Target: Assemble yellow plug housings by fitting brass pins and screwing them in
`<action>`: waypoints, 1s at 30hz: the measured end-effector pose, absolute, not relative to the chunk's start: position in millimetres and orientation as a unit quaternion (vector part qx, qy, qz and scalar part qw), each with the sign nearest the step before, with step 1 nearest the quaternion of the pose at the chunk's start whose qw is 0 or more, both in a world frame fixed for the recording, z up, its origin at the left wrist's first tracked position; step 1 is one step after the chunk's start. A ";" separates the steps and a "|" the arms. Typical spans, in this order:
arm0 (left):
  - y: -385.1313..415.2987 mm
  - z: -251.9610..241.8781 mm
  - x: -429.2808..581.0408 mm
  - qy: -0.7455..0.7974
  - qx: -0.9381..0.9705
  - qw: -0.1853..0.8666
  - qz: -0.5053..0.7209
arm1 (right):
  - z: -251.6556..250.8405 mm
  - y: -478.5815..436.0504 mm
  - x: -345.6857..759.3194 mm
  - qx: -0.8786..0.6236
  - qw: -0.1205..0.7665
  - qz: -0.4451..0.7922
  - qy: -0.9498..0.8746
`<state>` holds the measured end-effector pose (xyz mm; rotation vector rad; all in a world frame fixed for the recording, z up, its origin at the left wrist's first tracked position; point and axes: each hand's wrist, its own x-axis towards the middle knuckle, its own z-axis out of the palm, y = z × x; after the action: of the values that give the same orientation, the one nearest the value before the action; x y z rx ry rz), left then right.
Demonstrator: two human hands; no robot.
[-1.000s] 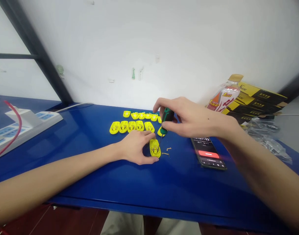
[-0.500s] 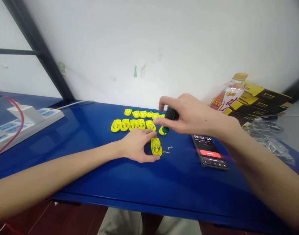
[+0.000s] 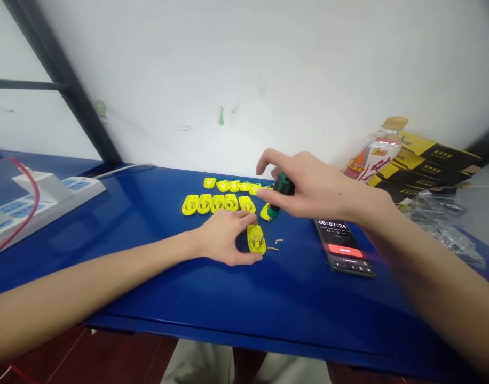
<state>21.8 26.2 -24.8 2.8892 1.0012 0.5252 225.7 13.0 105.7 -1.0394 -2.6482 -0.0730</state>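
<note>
Screwdriver (image 3: pixel 283 184) in right hand (image 3: pixel 308 186), over the table (image 3: pixel 156 298), right of centre. Its long axis is tilted: handle up, leaning right and away; shaft runs down and slightly left toward the wearer, tip at the right inside part of the yellow shell (image 3: pixel 253 233). Exact tip contact too small to tell. Right thumb lies across the handle, index finger lifted clear; other fingers' grip mostly hidden.

Yellow shell is on the table, open side up, long axis roughly near-to-far, far end slightly left. Left hand (image 3: pixel 224 240) braces it from the left: thumb spread from the fingers, thumb at the near end, fingertips at the far end, shell between.

Two thin metal pieces (image 3: pixel 273 248) lie just right of the shell. Row of open yellow shells (image 3: pixel 204 204) beyond left hand. Phone (image 3: pixel 344 248) lies face up under right forearm side.
</note>
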 end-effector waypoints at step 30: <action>25.1 -24.6 22.3 0.324 0.930 0.013 0.172 | 108.8 12.4 225.4 -0.341 0.145 -0.004 -0.929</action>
<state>22.3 25.1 -24.6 2.8988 1.0100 0.5351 225.4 12.4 108.8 -0.9830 -2.6748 -0.0102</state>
